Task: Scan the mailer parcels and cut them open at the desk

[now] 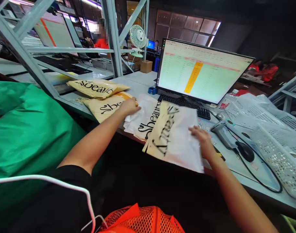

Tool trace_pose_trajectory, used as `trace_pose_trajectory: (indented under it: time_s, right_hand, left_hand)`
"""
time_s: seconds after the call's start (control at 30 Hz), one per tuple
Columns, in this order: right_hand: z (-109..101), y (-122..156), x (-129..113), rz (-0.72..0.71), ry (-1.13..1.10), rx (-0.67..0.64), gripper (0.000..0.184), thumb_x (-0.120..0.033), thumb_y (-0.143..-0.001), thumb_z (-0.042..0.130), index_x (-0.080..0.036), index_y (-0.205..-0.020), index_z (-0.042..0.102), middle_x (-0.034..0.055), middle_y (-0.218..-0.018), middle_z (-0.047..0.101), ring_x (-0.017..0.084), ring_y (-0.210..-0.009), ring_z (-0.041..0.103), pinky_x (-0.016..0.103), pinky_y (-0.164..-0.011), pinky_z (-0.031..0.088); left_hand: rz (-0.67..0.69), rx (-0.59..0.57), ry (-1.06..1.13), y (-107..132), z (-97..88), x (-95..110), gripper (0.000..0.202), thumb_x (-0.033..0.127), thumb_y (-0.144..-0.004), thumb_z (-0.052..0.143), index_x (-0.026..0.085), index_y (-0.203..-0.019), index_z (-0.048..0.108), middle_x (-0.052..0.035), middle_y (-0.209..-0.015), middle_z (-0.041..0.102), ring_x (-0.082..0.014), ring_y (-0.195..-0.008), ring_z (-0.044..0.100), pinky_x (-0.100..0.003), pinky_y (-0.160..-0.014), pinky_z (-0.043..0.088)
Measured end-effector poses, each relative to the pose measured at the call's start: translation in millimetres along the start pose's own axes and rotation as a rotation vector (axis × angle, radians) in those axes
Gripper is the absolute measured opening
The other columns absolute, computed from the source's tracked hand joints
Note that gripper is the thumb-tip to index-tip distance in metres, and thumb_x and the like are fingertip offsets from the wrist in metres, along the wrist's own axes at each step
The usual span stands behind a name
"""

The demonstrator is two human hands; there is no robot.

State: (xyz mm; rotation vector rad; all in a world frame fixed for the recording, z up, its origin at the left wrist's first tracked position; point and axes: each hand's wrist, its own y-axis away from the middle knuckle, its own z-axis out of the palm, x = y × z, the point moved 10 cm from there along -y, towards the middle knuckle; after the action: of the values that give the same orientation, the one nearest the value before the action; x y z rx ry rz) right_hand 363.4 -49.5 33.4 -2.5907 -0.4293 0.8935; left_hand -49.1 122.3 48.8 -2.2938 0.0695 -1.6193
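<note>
1. Fingers (137,109) of the left hand (128,107) bend down where a fat yellow bag (100,109) meets some white bags (144,113). I cannot tell if they are gripping anything.
2. On the other side, the right hand (204,140) has its fingers at the edge of a flat cream and white bag (179,142). They are curled a little, but blur hides whether they pinch it.
3. That flat bag is smooth and thin, with big black letters. It is tilted, and its bottom corners stick out past the front edge of the worktop (135,78).
4. The white bags lie just left of it, soft and crumpled, partly under it.
5. Another yellow bag (96,89), puffy like a pillow, lies on top of the fat one.
6. Behind the flat bag are a black keyboard (203,113) and a wide flat screen (203,71).
7. To the right are a gray scanner (222,133), a round black mouse (245,151) and a white plastic basket (274,147) full of little holes.
8. Shiny, wrinkly green cloth (33,126) bulges at the left.
9. At the bottom is bright orange netting (145,221).
</note>
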Motion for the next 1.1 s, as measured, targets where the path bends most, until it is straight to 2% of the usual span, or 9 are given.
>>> trace_pose_trajectory:
  time_s: [0.07, 0.13, 0.3, 0.4, 0.53, 0.77, 0.9, 1.0, 1.1]
  right_hand:
    - [33, 14, 15, 0.001, 0.148, -0.19, 0.034, -0.009, -0.083, 0.055, -0.019, -0.11, 0.075, 0.0115, -0.144, 0.063, 0.033, -0.148, 0.045, 0.058, -0.124, 0.032]
    - [37, 18, 29, -0.008, 0.243, -0.261, 0.049, -0.004, -0.082, 0.05, -0.02, -0.121, 0.074, 0.0096, -0.152, 0.057, 0.03, -0.151, 0.042, 0.054, -0.125, 0.033]
    - [-47, 4, 81, 0.222, 0.461, -0.041, 0.049, -0.015, -0.094, 0.046, -0.019, -0.137, 0.069, 0.0126, -0.129, 0.071, 0.031, -0.118, 0.068, 0.046, -0.109, 0.05]
    - [-92, 4, 117, 0.439, 0.634, 0.053, 0.048, -0.025, -0.097, 0.051, -0.013, -0.142, 0.064, 0.0182, -0.128, 0.07, 0.036, -0.117, 0.067, 0.049, -0.106, 0.05]
    - [-104, 15, 159, 0.634, 0.732, -0.002, 0.058, -0.031, -0.098, 0.057, -0.002, -0.148, 0.054, 0.0278, -0.139, 0.06, 0.04, -0.128, 0.06, 0.051, -0.109, 0.048]
    - [-86, 18, 197, 0.752, 0.71, -0.089, 0.062, -0.039, -0.1, 0.059, -0.005, -0.15, 0.046, 0.0274, -0.137, 0.06, 0.04, -0.127, 0.061, 0.049, -0.105, 0.05]
    - [-81, 9, 204, 0.793, 0.735, -0.067, 0.051, -0.033, -0.1, 0.055, -0.005, -0.143, 0.05, 0.0262, -0.135, 0.061, 0.039, -0.126, 0.061, 0.048, -0.103, 0.051]
    - [-79, 5, 202, 0.806, 0.748, -0.04, 0.049, -0.027, -0.098, 0.054, -0.004, -0.141, 0.051, 0.0273, -0.136, 0.06, 0.04, -0.128, 0.06, 0.048, -0.103, 0.051]
    - [-81, 1, 199, 0.831, 0.727, -0.047, 0.054, -0.029, -0.095, 0.059, -0.002, -0.141, 0.053, 0.0288, -0.137, 0.06, 0.042, -0.128, 0.059, 0.049, -0.104, 0.05]
  left_hand:
    - [0.051, -0.013, -0.067, 17, 3.7, 26, 0.045, 0.017, -0.058, 0.095, 0.012, -0.09, 0.064, -0.0119, -0.109, 0.071, -0.0325, -0.131, 0.055, -0.046, -0.124, 0.028]
    - [0.14, -0.131, -0.145, 50, 27.2, 60, 0.056, 0.033, -0.063, 0.096, 0.012, -0.108, 0.069, -0.0122, -0.116, 0.071, -0.035, -0.131, 0.056, -0.047, -0.124, 0.028]
    - [0.552, -0.713, -0.402, 180, 143.9, 127, 0.063, 0.058, -0.091, 0.07, 0.021, -0.141, 0.064, -0.0156, -0.141, 0.065, -0.038, -0.133, 0.057, -0.047, -0.119, 0.036]
    - [0.579, -0.825, -0.478, 211, 198.3, 115, 0.075, 0.063, -0.09, 0.068, 0.021, -0.151, 0.057, -0.0179, -0.159, 0.05, -0.0433, -0.149, 0.04, -0.056, -0.126, 0.023]
    - [0.492, -0.844, -0.554, 209, 239.5, 72, 0.104, 0.079, -0.076, 0.073, 0.027, -0.161, 0.044, -0.0151, -0.174, 0.023, -0.0539, -0.159, 0.007, -0.074, -0.123, -0.007]
    - [0.635, -0.752, -0.68, 251, 211.0, 81, 0.095, 0.075, -0.086, 0.066, 0.02, -0.16, 0.045, -0.0185, -0.172, 0.027, -0.0463, -0.161, 0.011, -0.07, -0.128, 0.002]
    - [0.755, -0.781, -0.845, 287, 184.9, 79, 0.108, 0.054, -0.074, 0.089, 0.032, -0.164, 0.035, -0.0134, -0.175, 0.018, -0.0517, -0.16, 0.01, -0.081, -0.122, 0.007]
    - [0.619, -0.657, -0.975, 260, 154.3, 67, 0.079, 0.015, -0.087, 0.071, 0.03, -0.16, 0.044, -0.0144, -0.169, 0.036, -0.0464, -0.153, 0.037, -0.07, -0.121, 0.031]
    - [0.483, -0.512, -0.876, 212, 115.9, 84, 0.052, 0.012, -0.097, 0.05, 0.024, -0.147, 0.057, -0.0112, -0.123, 0.076, -0.0299, -0.109, 0.074, -0.042, -0.093, 0.058]
